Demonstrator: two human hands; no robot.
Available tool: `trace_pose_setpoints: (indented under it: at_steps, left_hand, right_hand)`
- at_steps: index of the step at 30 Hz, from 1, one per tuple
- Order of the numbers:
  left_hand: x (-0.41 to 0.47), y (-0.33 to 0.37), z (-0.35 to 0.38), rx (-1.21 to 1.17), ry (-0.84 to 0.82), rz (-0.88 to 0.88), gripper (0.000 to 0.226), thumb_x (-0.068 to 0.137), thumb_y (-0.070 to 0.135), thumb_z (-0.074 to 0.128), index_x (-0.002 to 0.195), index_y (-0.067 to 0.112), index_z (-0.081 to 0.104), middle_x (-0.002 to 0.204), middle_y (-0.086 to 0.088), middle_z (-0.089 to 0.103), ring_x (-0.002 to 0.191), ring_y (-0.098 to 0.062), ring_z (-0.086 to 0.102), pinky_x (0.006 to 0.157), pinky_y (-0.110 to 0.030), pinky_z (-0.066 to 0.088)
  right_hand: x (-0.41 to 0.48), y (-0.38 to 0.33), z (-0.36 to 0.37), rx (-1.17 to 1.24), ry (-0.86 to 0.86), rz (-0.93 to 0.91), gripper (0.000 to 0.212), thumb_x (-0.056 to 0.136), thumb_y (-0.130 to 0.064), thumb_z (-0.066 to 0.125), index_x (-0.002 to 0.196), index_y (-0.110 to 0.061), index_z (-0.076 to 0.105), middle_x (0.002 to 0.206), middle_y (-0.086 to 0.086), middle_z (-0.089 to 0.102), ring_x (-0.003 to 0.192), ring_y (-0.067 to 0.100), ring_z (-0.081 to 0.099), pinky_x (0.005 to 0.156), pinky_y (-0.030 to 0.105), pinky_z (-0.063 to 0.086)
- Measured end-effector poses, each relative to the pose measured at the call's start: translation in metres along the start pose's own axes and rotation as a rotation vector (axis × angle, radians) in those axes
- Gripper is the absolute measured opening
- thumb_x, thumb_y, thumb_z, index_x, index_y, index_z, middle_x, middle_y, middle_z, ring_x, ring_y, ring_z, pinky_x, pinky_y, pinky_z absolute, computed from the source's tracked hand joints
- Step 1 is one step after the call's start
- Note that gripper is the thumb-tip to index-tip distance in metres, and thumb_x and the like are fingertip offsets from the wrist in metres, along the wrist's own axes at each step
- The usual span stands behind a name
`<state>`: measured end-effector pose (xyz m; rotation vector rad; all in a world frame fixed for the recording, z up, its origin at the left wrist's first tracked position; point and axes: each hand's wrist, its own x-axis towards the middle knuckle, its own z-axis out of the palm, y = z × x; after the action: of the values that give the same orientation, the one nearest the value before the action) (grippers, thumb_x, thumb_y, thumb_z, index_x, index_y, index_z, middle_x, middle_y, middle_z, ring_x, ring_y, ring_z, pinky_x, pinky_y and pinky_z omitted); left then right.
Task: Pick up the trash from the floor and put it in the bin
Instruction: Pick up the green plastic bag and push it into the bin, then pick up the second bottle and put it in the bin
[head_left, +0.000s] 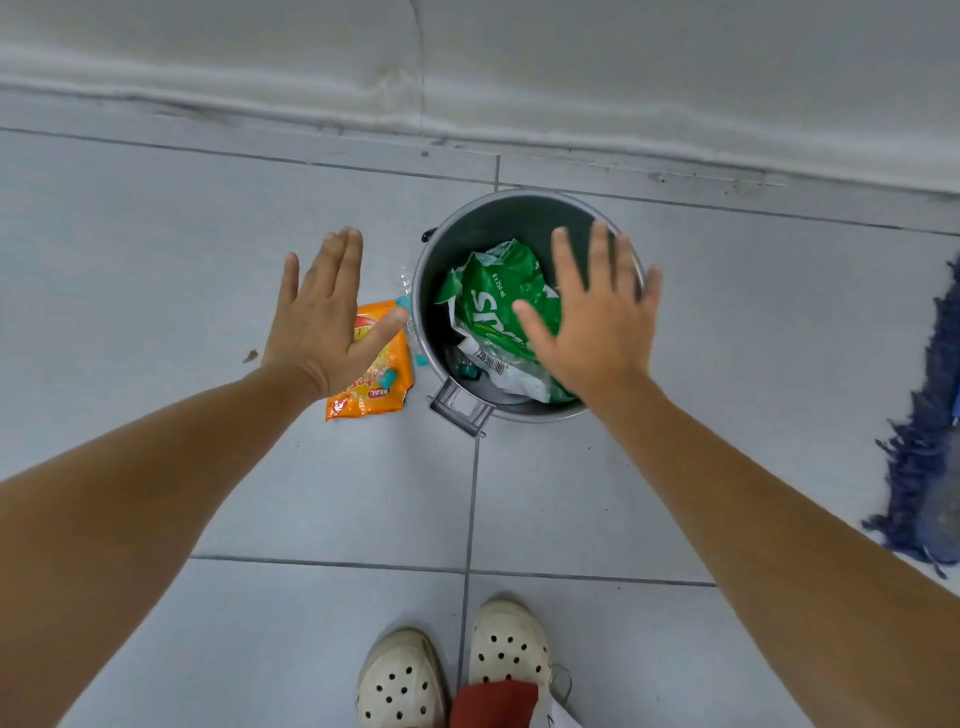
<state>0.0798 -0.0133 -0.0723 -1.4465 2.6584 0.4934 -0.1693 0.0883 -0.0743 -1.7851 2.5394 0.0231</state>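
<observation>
Two bare hands hover palm-down with fingers spread, each grip wide open and holding nothing. Under the left hand (322, 317) an orange snack packet (376, 376) lies on the floor tiles (332, 488), just beside the grey bin (462, 244); its label shows "REAL". The right hand (597, 317) hangs over the bin, which holds a crumpled green wrapper (493, 296) printed "250 ml" and possibly a small teal cap, too dim to confirm.
</observation>
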Motion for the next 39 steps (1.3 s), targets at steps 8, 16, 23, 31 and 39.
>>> trace_pose_setpoints:
  at_steps: [8,16,23,31,39]
  left_hand:
    - [0.013,0.027,0.023,0.035,0.014,0.007,0.097,0.082,0.074,0.003,0.154,0.008,0.003,0.163,-0.01,0.005,0.15,-0.022,0.003,0.121,-0.05,0.001]
    - [0.019,0.035,0.04,-0.119,0.041,-0.013,0.091,0.086,0.068,0.007,0.154,0.008,0.004,0.163,-0.009,0.006,0.15,-0.02,0.002,0.122,-0.048,-0.001]
    - [0.023,-0.008,0.082,-0.182,-0.049,-0.493,0.066,0.096,0.046,0.041,0.152,0.016,0.019,0.161,-0.012,0.014,0.148,-0.03,0.011,0.121,-0.05,0.013]
    - [0.007,-0.011,0.138,0.13,-0.484,-0.339,0.078,0.079,0.015,0.071,0.145,0.022,0.029,0.161,-0.013,-0.005,0.143,-0.049,-0.012,0.111,-0.062,0.025]
    - [0.01,-0.028,0.135,0.362,-0.445,-0.064,0.079,0.08,0.006,0.072,0.145,0.017,0.029,0.155,-0.014,0.022,0.148,-0.036,0.008,0.094,-0.049,0.051]
  right_hand:
    - [-0.013,0.035,0.023,0.065,-0.096,0.061,0.079,0.09,-0.07,0.02,0.154,-0.024,0.01,0.161,0.015,0.001,0.147,0.036,0.0,0.116,0.057,0.01]
    - [-0.014,0.035,0.026,0.091,-0.06,0.07,0.078,0.091,-0.067,0.025,0.153,-0.02,0.018,0.161,0.017,0.005,0.147,0.037,0.001,0.116,0.055,0.011]
    - [-0.011,0.034,0.031,0.075,-0.004,0.068,0.08,0.091,-0.069,0.024,0.152,-0.018,0.023,0.16,0.02,0.01,0.146,0.04,0.006,0.114,0.057,0.015]
    - [-0.011,0.032,0.03,0.065,0.009,0.076,0.08,0.09,-0.07,0.023,0.152,-0.019,0.022,0.16,0.019,0.007,0.146,0.04,0.005,0.114,0.056,0.015]
    - [-0.009,0.032,0.029,0.054,-0.006,0.078,0.081,0.09,-0.071,0.022,0.152,-0.019,0.023,0.161,0.018,0.005,0.146,0.039,0.003,0.115,0.055,0.015]
